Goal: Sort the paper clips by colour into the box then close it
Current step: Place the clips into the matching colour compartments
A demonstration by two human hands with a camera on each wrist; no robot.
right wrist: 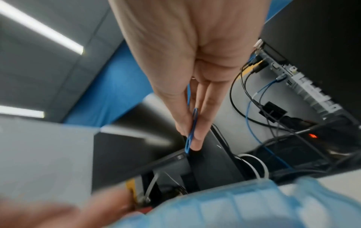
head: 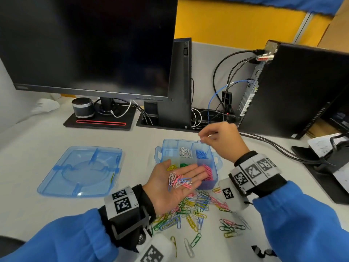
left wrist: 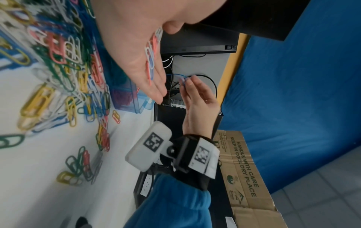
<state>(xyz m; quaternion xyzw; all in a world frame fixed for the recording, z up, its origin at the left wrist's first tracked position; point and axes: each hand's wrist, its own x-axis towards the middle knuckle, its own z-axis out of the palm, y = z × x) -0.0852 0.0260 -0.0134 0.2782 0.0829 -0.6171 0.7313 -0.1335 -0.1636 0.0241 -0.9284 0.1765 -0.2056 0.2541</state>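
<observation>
**Paper-clip sorting: items on the desk**

- Box (head: 207,183), one: clear blue, open, on the desk (head: 37,167). Five clip groups visible inside: white (head: 185,152), blue (head: 201,154), yellow (head: 171,167), green (head: 183,165), pink (head: 208,173); further compartments partly hidden by the left hand.
- Lid (head: 81,170), one: clear blue, lying flat, well left of the box.
- Left hand (head: 175,186), one: palm up, fingers straight, above the box's near edge; carries a small cluster of clips (head: 179,181) in pink, white and blue, too tangled to count.
- Right hand (head: 221,140), one: above the box's far right corner, thumb and fingers pinching one blue clip (right wrist: 191,135).
- Loose clips (head: 194,212): one mixed-colour pile on the desk just in front of the box, too many to count.
</observation>
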